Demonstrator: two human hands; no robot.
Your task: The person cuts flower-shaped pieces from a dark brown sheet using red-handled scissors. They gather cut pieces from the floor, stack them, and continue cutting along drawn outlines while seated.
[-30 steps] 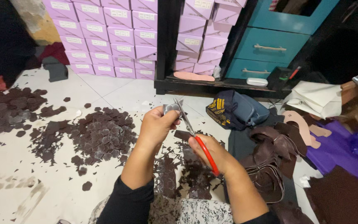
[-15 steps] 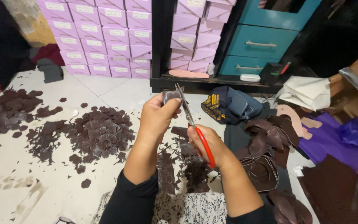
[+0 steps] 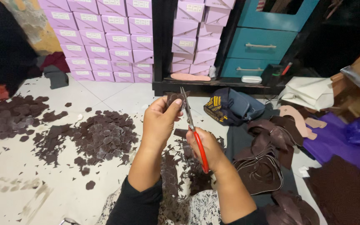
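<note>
Behind both hands, lilac boxes (image 3: 105,37), closed, contents hidden.

The scissors (image 3: 193,129) have bare metal blades with a dull sheen and glossy red plastic handles; the small piece (image 3: 175,100) at the blades is a matt, dark brown leather-like sheet, as are the cut pieces (image 3: 105,135) heaped on the smooth, pale tiled floor (image 3: 117,96). The stacked boxes (image 3: 105,37) are matt lilac cardboard, and the drawer fronts (image 3: 263,43) are smooth, painted teal with metal handles.
</note>
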